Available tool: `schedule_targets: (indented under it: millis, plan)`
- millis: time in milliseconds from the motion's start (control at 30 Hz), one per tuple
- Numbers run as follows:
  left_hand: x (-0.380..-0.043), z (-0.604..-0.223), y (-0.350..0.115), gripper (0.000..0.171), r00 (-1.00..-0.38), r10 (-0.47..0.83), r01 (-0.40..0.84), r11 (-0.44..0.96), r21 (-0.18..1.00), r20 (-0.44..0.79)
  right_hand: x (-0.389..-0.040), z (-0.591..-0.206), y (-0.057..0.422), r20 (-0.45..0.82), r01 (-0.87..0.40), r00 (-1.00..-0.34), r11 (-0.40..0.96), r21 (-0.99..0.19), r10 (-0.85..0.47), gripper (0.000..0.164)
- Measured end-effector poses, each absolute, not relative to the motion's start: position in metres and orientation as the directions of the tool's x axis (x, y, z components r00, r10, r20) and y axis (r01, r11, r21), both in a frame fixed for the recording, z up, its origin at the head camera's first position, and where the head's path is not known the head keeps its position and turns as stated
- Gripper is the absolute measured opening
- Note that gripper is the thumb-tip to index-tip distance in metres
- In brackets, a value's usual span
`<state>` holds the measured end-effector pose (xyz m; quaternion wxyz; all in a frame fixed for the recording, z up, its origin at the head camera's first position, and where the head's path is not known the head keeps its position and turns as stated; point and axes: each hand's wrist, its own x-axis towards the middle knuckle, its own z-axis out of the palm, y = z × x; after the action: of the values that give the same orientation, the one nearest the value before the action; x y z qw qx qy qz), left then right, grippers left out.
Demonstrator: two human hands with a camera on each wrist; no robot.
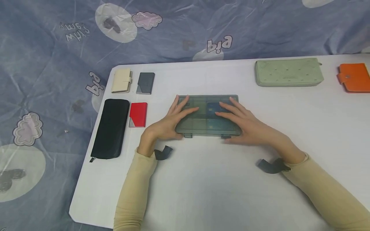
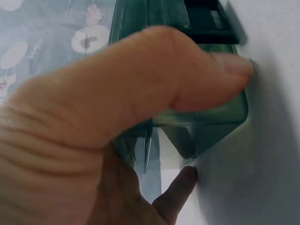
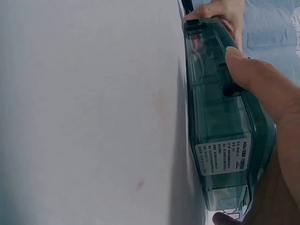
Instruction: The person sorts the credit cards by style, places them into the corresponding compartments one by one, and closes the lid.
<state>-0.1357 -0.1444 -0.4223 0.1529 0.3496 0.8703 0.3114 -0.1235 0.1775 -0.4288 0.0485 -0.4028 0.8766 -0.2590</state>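
A translucent green plastic case [image 1: 202, 125] lies on the white table, with two dark latches along its near edge. Blue and yellowish shapes show dimly through the lid. My left hand [image 1: 166, 125] grips the case's left end, fingers spread over the lid and thumb [image 2: 206, 77] at the near side by a latch. At the other end my right hand [image 1: 250, 125] holds the case, its fingers over the lid. The right thumb [image 3: 255, 70] lies against the near side beside the right latch [image 3: 229, 89]. A white printed label [image 3: 224, 157] shows on the case.
To the left lie a black zip wallet [image 1: 111, 128], a red card holder [image 1: 138, 114], a grey card holder [image 1: 145, 82] and a cream wallet [image 1: 121, 80]. A green zip wallet [image 1: 289, 72] and an orange wallet [image 1: 355, 77] lie at the far right.
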Motion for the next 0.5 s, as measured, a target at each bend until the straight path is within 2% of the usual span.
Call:
schedule_targets:
  millis: [267, 500]
  plan:
    - [-0.134, -0.418, -0.141, 0.102, -0.733, 0.677, 0.528, 0.625, 0.575, -0.063, -0.123, -0.423, 0.175, 0.15, -0.696, -0.666, 0.538, -0.476, -0.73, 0.09]
    - [-0.134, -0.419, -0.141, 0.107, -0.742, 0.667, 0.503, 0.621, 0.601, -0.069, -0.122, -0.419, 0.173, 0.149, -0.69, -0.677, 0.551, -0.469, -0.721, 0.087]
